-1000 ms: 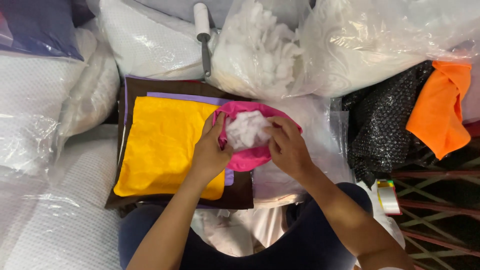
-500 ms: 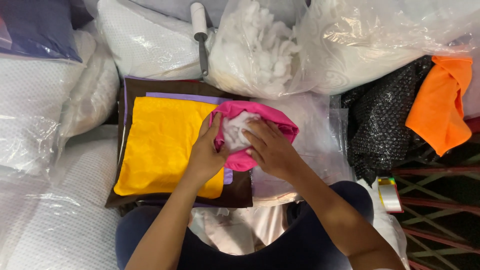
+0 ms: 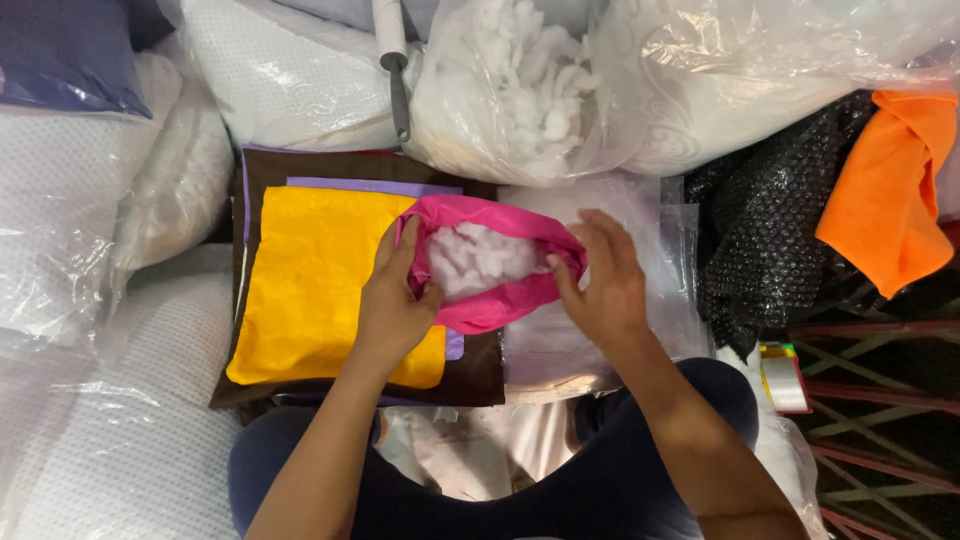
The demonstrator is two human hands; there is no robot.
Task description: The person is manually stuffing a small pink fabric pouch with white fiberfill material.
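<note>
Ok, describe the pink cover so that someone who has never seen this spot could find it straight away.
Start at the flat stack of fabric in the middle, topped by a yellow sheet. At that sheet's right edge lies the pink cover, gripped at its left rim by the left hand, with the right hand open at its right end. It is the only pink thing, and its mouth shows white stuffing.

pink fabric cover (image 3: 500, 300) | mouth open, lying flat | white stuffing (image 3: 480, 258) inside

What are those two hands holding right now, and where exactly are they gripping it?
The left hand grips the pink fabric cover at the left edge of its opening, white stuffing showing inside. The right hand is open beside the cover's right edge, gripping nothing.
</note>
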